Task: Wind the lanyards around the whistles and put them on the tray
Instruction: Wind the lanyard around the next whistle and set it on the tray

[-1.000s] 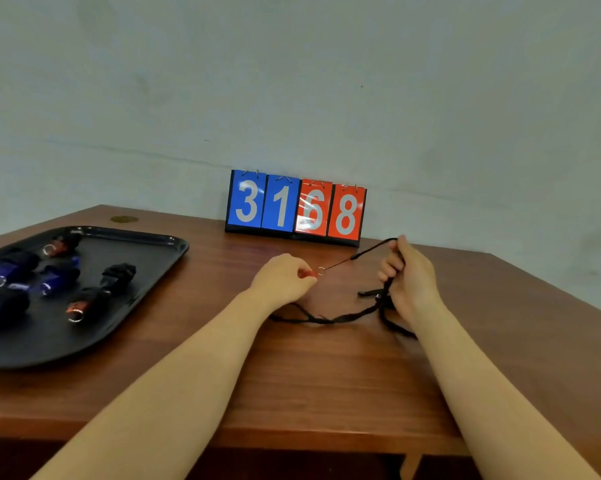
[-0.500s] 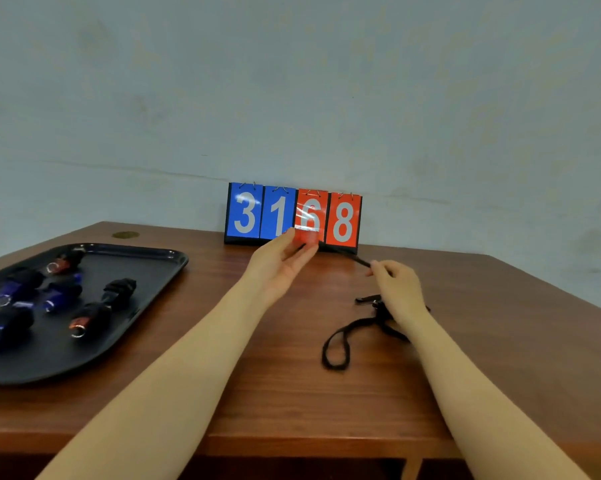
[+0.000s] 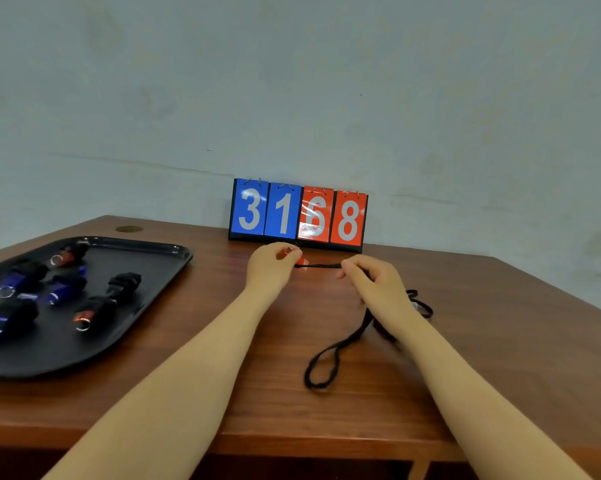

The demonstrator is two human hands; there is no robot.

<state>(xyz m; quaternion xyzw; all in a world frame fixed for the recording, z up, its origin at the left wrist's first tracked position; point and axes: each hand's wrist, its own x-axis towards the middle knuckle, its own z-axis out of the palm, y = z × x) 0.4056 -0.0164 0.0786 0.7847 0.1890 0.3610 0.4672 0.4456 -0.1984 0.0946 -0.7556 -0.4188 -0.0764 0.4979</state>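
Our left hand [image 3: 273,268] had its fingers curled round a red whistle [image 3: 302,260], of which only a small part showed past the fingertips, above the table and just in front of the scoreboard. Our right hand [image 3: 378,285] pinched the black lanyard [image 3: 330,355] just beside it, so that a short length ran taut between the two hands. From under the right hand the rest of the lanyard trailed over the table: one long loop lay toward us, and a smaller loop showed to the right of the wrist. We counted one whistle in hand and one lanyard. Well apart to the left lay one black tray [image 3: 146,306], holding wound whistles [image 3: 94,311]; we counted about six bundles, some red and some blue, each wrapped in black cord with a metal ring showing on several, though those at the left edge were too blurred and cut off for a sure count. One scoreboard [image 3: 297,214] stood at the far edge, with four cards: two blue reading 3 and 1, and two red reading 6 and 8. The table [image 3: 223,410] was reddish-brown wood, with one round brass-coloured cap [image 3: 129,229] set in it beyond the tray. Behind it rose a plain, pale grey-blue wall [image 3: 327,81].
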